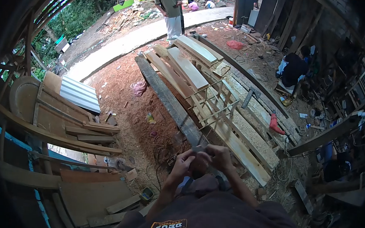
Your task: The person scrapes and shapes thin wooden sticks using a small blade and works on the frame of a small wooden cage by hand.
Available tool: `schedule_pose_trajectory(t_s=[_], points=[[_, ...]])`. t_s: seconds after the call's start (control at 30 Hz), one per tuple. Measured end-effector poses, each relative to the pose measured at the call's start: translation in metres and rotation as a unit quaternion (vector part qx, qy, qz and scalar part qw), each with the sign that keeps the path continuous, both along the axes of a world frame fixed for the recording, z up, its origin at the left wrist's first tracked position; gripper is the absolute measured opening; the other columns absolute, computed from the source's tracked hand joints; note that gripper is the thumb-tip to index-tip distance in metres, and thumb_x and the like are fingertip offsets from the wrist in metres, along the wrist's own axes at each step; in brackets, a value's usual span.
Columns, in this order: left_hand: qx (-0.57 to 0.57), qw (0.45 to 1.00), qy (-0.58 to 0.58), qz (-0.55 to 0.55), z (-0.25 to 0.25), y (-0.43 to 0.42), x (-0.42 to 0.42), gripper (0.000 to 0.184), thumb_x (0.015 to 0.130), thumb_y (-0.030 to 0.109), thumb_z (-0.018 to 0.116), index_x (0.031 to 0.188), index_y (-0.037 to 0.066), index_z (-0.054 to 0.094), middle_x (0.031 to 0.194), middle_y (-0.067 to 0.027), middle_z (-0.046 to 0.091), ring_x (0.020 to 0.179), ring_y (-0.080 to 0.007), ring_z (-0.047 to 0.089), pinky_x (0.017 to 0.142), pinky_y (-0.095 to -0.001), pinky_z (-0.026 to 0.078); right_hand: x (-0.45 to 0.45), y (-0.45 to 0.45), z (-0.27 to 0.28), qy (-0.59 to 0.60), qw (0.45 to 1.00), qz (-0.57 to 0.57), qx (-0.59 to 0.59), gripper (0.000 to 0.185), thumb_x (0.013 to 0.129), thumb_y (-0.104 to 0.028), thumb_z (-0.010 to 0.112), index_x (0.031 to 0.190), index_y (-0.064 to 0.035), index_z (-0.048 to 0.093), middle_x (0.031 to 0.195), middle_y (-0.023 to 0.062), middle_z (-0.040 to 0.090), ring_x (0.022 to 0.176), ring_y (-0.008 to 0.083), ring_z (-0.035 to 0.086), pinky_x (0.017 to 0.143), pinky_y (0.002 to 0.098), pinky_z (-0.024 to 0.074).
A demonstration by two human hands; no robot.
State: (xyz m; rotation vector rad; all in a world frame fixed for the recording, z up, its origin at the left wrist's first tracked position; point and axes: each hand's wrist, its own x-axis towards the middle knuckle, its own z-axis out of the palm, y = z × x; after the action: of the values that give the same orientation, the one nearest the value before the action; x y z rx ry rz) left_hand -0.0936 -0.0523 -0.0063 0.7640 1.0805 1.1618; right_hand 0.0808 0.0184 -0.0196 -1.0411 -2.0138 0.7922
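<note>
Grey beam (171, 100), red drill (276, 124), seemingly brownish shirt (222, 219).

Dark shirt (226, 219), upside-down patch (169, 225) reading "DEUS", smaller lettering unclear

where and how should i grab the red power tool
Take the red power tool around its casing, probably from above with the right hand: its elongated body lies with its upper side uncovered. Finer grip details are too small to make out.
</note>
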Motion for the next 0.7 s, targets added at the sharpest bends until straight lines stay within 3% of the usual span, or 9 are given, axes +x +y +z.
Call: schedule_pose_trajectory(t_s=[0.1, 0.23, 0.37, 0.47, 0.6, 0.63, 0.7], points=[[-0.02, 0.999, 0.02, -0.016, 0.0, -0.007, -0.006, 0.036, 0.1, 0.008, 0.049, 0.135, 0.002, 0.057, 0.086, 0.0045, 0.061, 0.071, -0.0011, 0.052, 0.062, -0.0186, 0.043, 0.015, 0.016, -0.003, -0.005, 0.993, -0.08, -0.091, 0.032, 0.086, -0.035, 0.075, 0.079, -0.0055, 0.065, 0.06, 0.011, 0.058, 0.05, 0.0161, 0.057, 0.05, 0.0325, 0.0429], [-0.029, 1.0, 0.006, 0.002, -0.019, -0.013, 0.001, 0.037, 0.1, 0.007, 0.05, 0.137, 0.005, 0.057, 0.086, 0.0045, 0.062, 0.072, -0.0005, 0.051, 0.064, -0.0179, 0.042, 0.004, -0.002, -0.015, 0.015, 0.998, 0.06, 0.031, 0.029, 0.085, -0.034, 0.076, 0.081, -0.007, 0.066, 0.056, 0.0079, 0.052, 0.047, 0.0163, 0.045, 0.048, 0.0322, 0.039], [-0.031, 1.0, -0.001, -0.001, -0.01, -0.007, -0.004, 0.038, 0.1, 0.006, 0.05, 0.137, 0.006, 0.057, 0.094, 0.0019, 0.065, 0.081, -0.002, 0.056, 0.069, -0.0194, 0.045, 0.008, 0.011, -0.018, 0.009, 0.999, -0.017, -0.035, 0.027, 0.086, -0.03, 0.076, 0.08, -0.0063, 0.065, 0.053, 0.0077, 0.047, 0.046, 0.0159, 0.041, 0.048, 0.0333, 0.0376], [-0.009, 1.0, 0.021, 0.017, 0.015, -0.002, 0.003, 0.039, 0.099, 0.006, 0.048, 0.137, 0.003, 0.056, 0.087, 0.0043, 0.062, 0.072, -0.0016, 0.053, 0.062, -0.0193, 0.044, -0.001, 0.007, -0.013, 0.056, 0.997, -0.044, -0.04, 0.026, 0.087, -0.028, 0.075, 0.079, -0.0051, 0.064, 0.052, 0.0072, 0.046, 0.047, 0.0139, 0.042, 0.048, 0.0329, 0.0378], [0.009, 1.0, 0.015, 0.019, -0.012, -0.004, 0.004, 0.037, 0.1, 0.008, 0.049, 0.136, 0.003, 0.057, 0.09, 0.0028, 0.063, 0.076, -0.0023, 0.055, 0.066, -0.0195, 0.046, 0.001, 0.006, -0.01, 0.045, 0.999, 0.008, 0.016, 0.026, 0.088, -0.025, 0.074, 0.077, -0.0038, 0.063, 0.052, 0.0076, 0.05, 0.046, 0.012, 0.043, 0.047, 0.0327, 0.0374], [-0.003, 1.0, 0.02, 0.012, -0.008, -0.006, 0.002, 0.036, 0.1, 0.008, 0.049, 0.135, 0.003, 0.057, 0.091, 0.0026, 0.063, 0.077, -0.0024, 0.055, 0.066, -0.0196, 0.045, 0.001, 0.016, -0.015, 0.099, 0.993, -0.044, -0.049, 0.029, 0.087, -0.027, 0.075, 0.076, -0.0043, 0.062, 0.052, 0.0082, 0.051, 0.045, 0.0127, 0.045, 0.046, 0.0327, 0.0376], [-0.026, 1.0, 0.018, 0.003, -0.007, -0.008, 0.0, 0.035, 0.101, 0.008, 0.05, 0.134, 0.003, 0.058, 0.093, 0.002, 0.064, 0.077, -0.0025, 0.056, 0.067, -0.0198, 0.046, 0.013, 0.02, -0.007, 0.041, 0.996, -0.059, -0.044, 0.029, 0.087, -0.028, 0.075, 0.076, -0.0041, 0.062, 0.052, 0.0082, 0.051, 0.046, 0.0132, 0.047, 0.047, 0.0325, 0.0378]])
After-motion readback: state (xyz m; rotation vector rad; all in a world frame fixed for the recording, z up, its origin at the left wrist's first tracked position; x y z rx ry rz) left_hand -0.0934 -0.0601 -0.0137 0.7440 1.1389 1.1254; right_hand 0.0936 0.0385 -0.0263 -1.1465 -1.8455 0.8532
